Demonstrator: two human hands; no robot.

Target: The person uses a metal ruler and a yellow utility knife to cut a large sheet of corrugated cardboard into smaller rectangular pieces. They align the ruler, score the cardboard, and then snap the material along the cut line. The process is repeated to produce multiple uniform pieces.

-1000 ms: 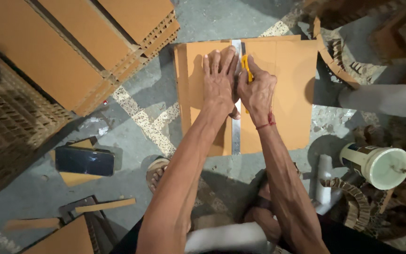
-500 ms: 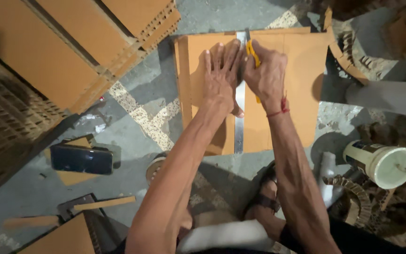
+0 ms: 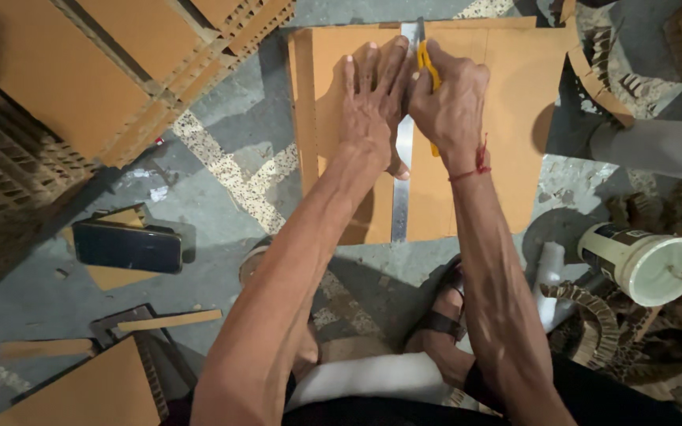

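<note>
At the bottom of the frame the person's bent legs show, with a pale cloth (image 3: 372, 379) over the lap and a foot in a dark sandal (image 3: 440, 319) planted on the grey concrete floor (image 3: 222, 197) just below the work. At lower left lie a brown cardboard offcut (image 3: 80, 394) and a few thin cardboard strips (image 3: 169, 319); a little higher at the left a dark phone (image 3: 126, 246) rests on another small scrap. At the right edge, level with the phone, a white plastic tub (image 3: 645, 262) lies on its side among curled cardboard scraps. Both forearms reach up the middle of the frame to a flat cardboard sheet (image 3: 507, 126) spread on the floor in the upper centre. A long metal ruler (image 3: 401, 197) lies on the sheet, running from its near edge to its far edge. The left hand (image 3: 372, 106) is open, fingers spread and palm pressed flat on the sheet and the ruler's left side, thumb touching the steel. The right hand (image 3: 451, 102), just beside it and touching it, is closed around a yellow utility knife (image 3: 429, 71), whose tip meets the ruler's right edge near the top of the sheet; a red thread (image 3: 471, 167) circles that wrist. Farther off, at upper left, stacks of corrugated cardboard boards (image 3: 57, 71) fill the corner, their fluted edges showing, and more torn cardboard sits at upper right.
</note>
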